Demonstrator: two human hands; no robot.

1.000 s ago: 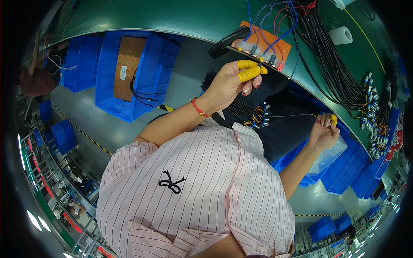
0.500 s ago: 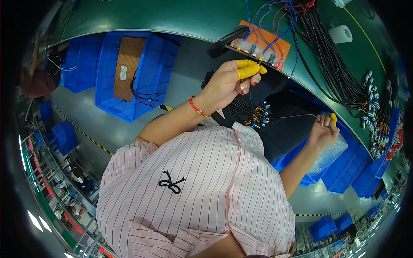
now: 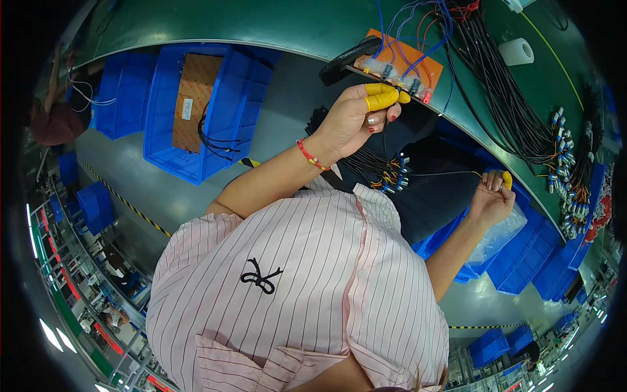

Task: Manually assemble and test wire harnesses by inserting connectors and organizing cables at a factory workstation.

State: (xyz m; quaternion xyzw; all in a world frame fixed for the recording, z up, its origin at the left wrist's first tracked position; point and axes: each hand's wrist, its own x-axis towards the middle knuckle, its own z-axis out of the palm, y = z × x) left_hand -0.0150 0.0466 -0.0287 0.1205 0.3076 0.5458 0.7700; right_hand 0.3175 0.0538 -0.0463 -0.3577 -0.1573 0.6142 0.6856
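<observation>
Left hand pinches a black plug, seemingly steadying it at the edge of the desk; right hand grips a cable.

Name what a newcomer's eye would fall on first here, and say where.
First, the left hand, upper centre, its yellow-covered fingers holding a small black part at the near edge of an orange board. To its right, a thick bundle of black cables spreads over the green bench. A big blue bin stands left of the hand.
</observation>
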